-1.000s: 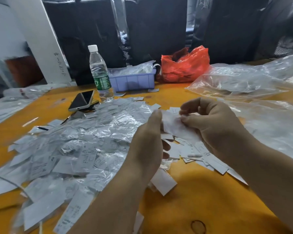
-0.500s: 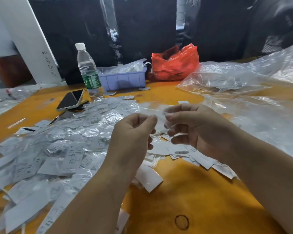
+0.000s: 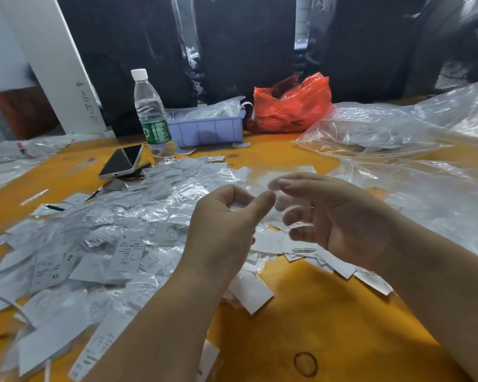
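Observation:
My left hand (image 3: 226, 224) is raised over the orange table (image 3: 329, 326), thumb and curled fingers pinching a small clear plastic sleeve (image 3: 255, 186) that is blurred and hard to make out. My right hand (image 3: 337, 216) is level with it on the right. Its index fingertip meets the sleeve near my left thumb. The other right fingers are spread, loosely bent and blurred, so its grip is unclear. Beneath and to the left lies a wide pile of white printed size labels and clear sleeves (image 3: 116, 244).
At the back stand a water bottle (image 3: 152, 117), a phone (image 3: 122, 161), a purple tray (image 3: 207, 132) and a red plastic bag (image 3: 290, 106). Large clear bags (image 3: 398, 128) cover the right side. A rubber band (image 3: 305, 364) lies near the front edge. A white board (image 3: 53, 64) leans back left.
Both hands rose off the pile. The white label seen between them a second ago is gone from view; a clear sleeve is there now. The right fingers have loosened and spread.

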A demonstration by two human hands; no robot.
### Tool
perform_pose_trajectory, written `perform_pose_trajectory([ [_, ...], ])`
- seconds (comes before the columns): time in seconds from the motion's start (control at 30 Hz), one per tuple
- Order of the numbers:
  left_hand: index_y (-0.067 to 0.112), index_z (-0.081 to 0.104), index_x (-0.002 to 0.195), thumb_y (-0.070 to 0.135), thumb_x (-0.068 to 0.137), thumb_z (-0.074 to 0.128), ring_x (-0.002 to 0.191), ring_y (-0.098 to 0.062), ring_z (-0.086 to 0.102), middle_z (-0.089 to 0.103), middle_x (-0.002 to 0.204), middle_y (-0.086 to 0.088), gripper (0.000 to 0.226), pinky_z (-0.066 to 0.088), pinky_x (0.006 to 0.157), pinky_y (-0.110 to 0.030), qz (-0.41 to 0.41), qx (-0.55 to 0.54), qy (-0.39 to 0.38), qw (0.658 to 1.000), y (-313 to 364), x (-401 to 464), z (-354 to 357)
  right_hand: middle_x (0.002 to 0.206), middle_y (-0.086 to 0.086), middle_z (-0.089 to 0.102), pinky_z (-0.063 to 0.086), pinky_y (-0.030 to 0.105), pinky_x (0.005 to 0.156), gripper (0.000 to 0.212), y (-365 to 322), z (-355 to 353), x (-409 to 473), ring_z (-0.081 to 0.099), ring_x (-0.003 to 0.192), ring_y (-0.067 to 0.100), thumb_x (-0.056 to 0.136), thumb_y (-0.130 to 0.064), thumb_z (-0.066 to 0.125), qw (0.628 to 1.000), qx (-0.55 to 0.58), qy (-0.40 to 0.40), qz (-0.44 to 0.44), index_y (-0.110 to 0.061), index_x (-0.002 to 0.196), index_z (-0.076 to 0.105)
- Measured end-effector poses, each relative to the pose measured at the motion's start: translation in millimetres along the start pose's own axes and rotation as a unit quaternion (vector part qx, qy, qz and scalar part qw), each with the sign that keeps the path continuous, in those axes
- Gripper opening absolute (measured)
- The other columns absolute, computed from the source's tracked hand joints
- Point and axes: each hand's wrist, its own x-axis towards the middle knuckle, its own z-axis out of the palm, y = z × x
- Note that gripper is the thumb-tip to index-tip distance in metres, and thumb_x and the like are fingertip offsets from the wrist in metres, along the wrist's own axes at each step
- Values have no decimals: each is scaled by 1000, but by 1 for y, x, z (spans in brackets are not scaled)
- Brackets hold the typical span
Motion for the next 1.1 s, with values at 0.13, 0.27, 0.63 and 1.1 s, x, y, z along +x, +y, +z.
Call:
perform_pose_trajectory([
  [0.13,16,64,70,50,69,76,53,-1,56,58,57,17,37,53,54,-21,2,-4,-14,1000,1,-1,1,73,3,63,51,25,53,24,0,0,0,57,63,13,61,-24,74,999,8,48,-19,-11,81,73],
  [0.27,15,64,71,47,73,76,52,-5,56,58,56,15,34,52,53,-19,-6,-21,-13,1000,2,0,2,71,2,62,51,26,53,8,2,0,2,58,68,16,69,-18,74,995,31,88,-20,-15,64,69],
  [0.63,13,65,78,31,89,66,54,-6,54,60,60,8,21,52,54,-22,-22,-61,-36,997,4,1,1,67,13,70,55,29,52,34,-4,-9,2,72,66,25,78,22,43,970,145,177,-77,-8,62,43],
  [1.1,15,65,72,28,89,65,54,-6,54,59,58,7,22,48,53,-20,-22,-12,-79,997,4,0,-1,55,0,34,23,20,39,10,-1,-5,-1,26,44,9,87,-13,65,986,-167,6,-7,-8,79,65],
])
